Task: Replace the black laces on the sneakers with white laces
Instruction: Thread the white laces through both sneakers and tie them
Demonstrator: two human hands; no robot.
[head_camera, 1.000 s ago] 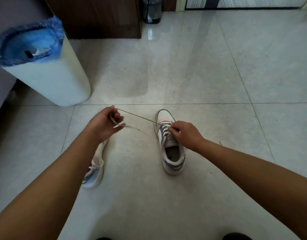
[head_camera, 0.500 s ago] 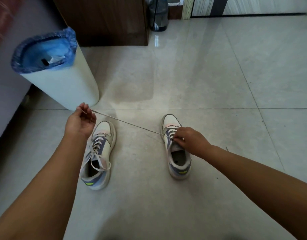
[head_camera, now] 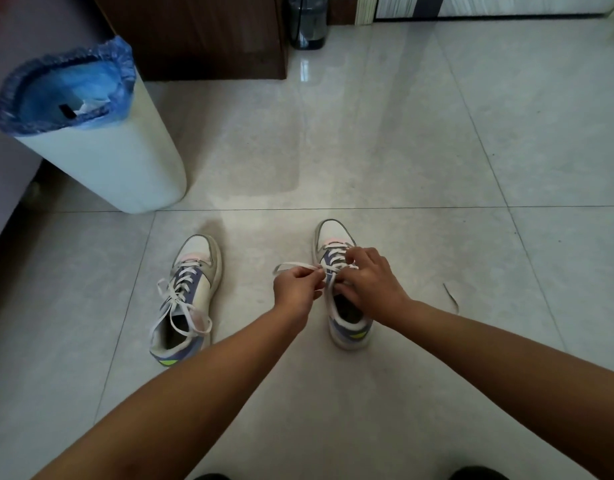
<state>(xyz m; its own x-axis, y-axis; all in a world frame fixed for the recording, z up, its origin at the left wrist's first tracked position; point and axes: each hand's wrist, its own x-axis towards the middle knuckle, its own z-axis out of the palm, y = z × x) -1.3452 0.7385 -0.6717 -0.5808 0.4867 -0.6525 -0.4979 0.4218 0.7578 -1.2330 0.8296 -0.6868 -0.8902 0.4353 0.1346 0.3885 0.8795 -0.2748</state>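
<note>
Floor (head_camera: 419,140): pale glossy tile, carrying everything listed here. Bin (head_camera: 101,150): tall white cylinder with a blue liner, standing at the far left, well apart from the work. Left sneaker (head_camera: 186,299): sitting upright on the floor, already wearing a white lace (head_camera: 179,306) whose loose ends are trailing over its opening. Right sneaker (head_camera: 340,289): sitting upright to the right of the first, apart from it, toe pointing away; it is looking light yet stiff enough in the sole to be staying put under a gentle pull. Right hand (head_camera: 371,282): resting over the tongue and eyelets with fingers curled; whether it is pinching the lace or only steadying the shoe cannot be told. Left hand (head_camera: 296,285): pinching the working lace (head_camera: 291,266) between thumb and fingers, just beside the shoe's inner edge. That lace is running from the eyelets into the pinch, its free end looping out to the left; being flat, soft and limp, it is probably best taken near the tip for threading. Dark strand (head_camera: 450,297): lying on the floor to the right, near the shoe, possibly a removed black lace.
</note>
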